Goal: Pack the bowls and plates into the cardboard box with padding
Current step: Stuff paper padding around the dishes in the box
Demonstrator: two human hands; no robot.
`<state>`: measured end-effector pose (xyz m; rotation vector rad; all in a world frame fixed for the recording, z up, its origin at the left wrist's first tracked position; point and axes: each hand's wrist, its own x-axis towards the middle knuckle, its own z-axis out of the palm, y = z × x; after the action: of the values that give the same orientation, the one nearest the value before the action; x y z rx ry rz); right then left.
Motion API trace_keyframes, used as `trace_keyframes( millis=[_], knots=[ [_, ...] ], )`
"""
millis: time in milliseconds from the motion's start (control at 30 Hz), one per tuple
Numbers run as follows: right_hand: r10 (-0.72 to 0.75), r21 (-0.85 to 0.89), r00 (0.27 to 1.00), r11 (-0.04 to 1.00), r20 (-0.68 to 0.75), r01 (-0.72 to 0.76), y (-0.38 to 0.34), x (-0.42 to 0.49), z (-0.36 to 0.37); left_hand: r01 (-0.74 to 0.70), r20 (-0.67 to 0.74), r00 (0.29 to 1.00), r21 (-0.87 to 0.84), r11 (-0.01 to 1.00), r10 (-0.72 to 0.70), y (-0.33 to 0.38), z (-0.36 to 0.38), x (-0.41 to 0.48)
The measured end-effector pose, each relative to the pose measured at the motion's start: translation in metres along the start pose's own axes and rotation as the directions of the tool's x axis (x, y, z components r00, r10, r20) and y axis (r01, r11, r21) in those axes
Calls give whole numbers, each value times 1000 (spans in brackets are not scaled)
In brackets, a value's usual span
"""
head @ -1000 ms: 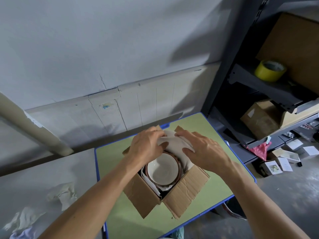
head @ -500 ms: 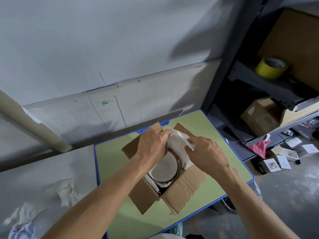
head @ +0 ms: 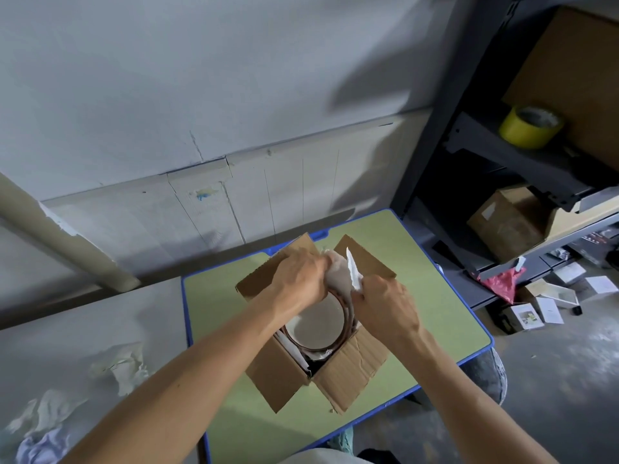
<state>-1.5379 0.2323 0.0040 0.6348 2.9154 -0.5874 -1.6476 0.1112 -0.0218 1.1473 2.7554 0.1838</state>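
- Centrally, left hand (head: 298,279) and right hand (head: 385,306) each clutch padding paper (head: 339,277) over the bowl (head: 318,328) inside the cardboard box (head: 351,366).
- Green tabletop (head: 435,296); shelf (head: 536,165) rightward.

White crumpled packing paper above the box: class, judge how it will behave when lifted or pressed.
The white crumpled packing paper is probably floppy: it bunches between the left hand and right hand. Likely light: a pinch holds it up. It should squash easily around the brown-rimmed bowl in the brown cardboard box.
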Motion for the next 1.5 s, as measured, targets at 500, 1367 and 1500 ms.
trace_keyframes(
  millis=[500, 1367, 1500],
  knots=[
    [35, 59, 983, 997, 180, -46, 1, 11, 5, -44, 14, 999, 36, 998, 44, -3, 5, 1],
    [41, 19, 989, 999, 141, -44, 19, 18, 1, -93, 189, 978, 4, 996, 91, 8, 47, -77],
    [2, 21, 982, 1000, 189, -6, 18, 21, 6, -103, 242, 966, 25, 994, 94, 16, 38, -70]
  ],
)
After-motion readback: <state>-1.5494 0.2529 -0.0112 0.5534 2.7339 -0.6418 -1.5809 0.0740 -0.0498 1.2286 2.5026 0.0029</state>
